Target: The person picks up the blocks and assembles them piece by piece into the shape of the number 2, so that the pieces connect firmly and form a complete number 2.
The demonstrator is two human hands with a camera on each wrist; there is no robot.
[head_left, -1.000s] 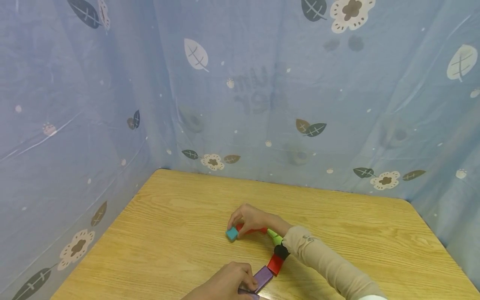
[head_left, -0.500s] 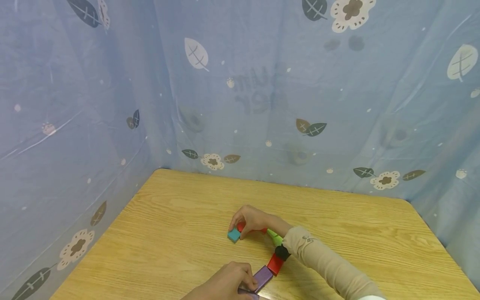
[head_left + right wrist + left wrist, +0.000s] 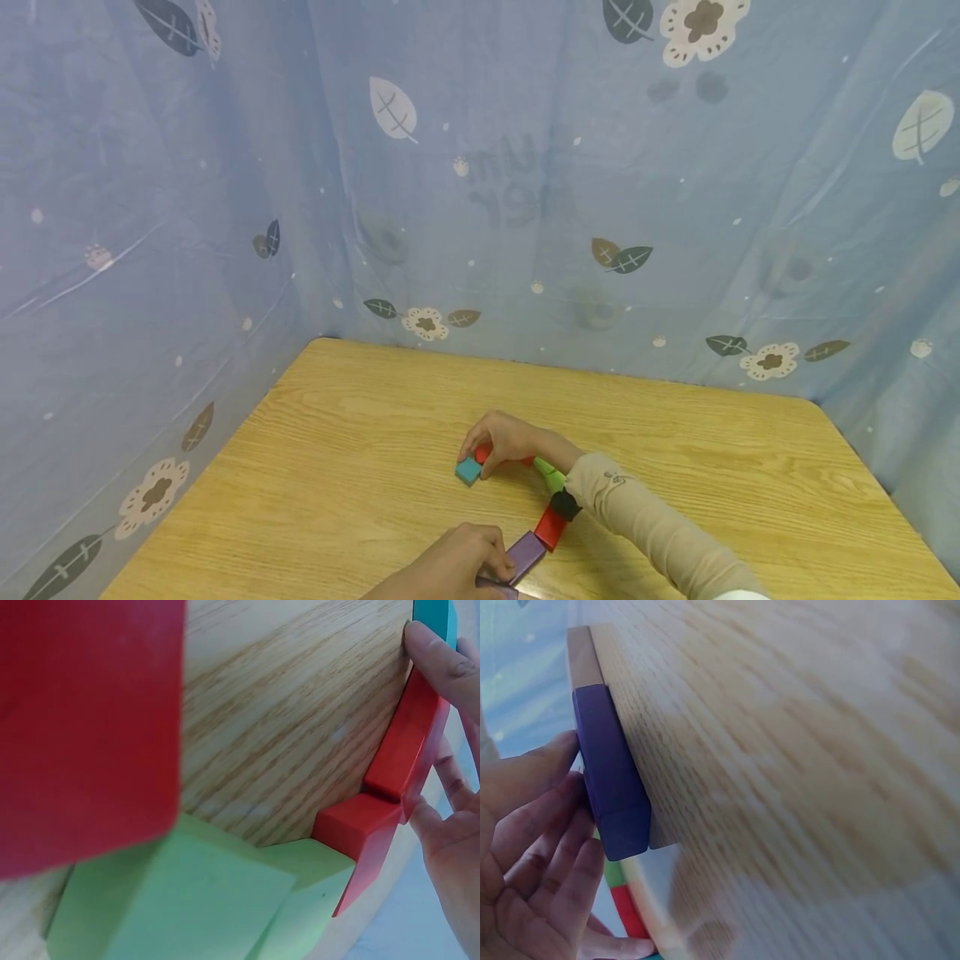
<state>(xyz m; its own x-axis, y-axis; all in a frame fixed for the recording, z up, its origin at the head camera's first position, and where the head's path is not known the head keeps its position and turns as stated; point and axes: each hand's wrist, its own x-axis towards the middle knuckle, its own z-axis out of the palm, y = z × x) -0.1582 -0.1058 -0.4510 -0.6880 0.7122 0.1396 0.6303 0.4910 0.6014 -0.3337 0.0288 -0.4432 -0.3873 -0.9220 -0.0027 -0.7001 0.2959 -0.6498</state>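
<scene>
A curved row of toy building blocks lies on the table. My right hand (image 3: 504, 437) pinches the teal block (image 3: 468, 470) at the far end between thumb and a finger. Red blocks (image 3: 409, 735) follow it under that hand, then green blocks (image 3: 550, 475) and another red block (image 3: 551, 528). At the near end my left hand (image 3: 456, 560) holds a purple block (image 3: 611, 772) with curled fingers. A second purple block (image 3: 527, 553) touches the red one. The near end of the row is cut off in the head view.
A brown wooden block (image 3: 585, 656) adjoins the purple block in the left wrist view. The wood-grain table (image 3: 360, 433) has a patterned blue curtain (image 3: 480, 208) behind it and at its sides. A black device (image 3: 564, 504) sits at the right wrist, partly covering the row.
Between the first frame and the middle one, the teal block and my right fingertips shifted slightly right and nearer. Since then both hands have stayed put.
</scene>
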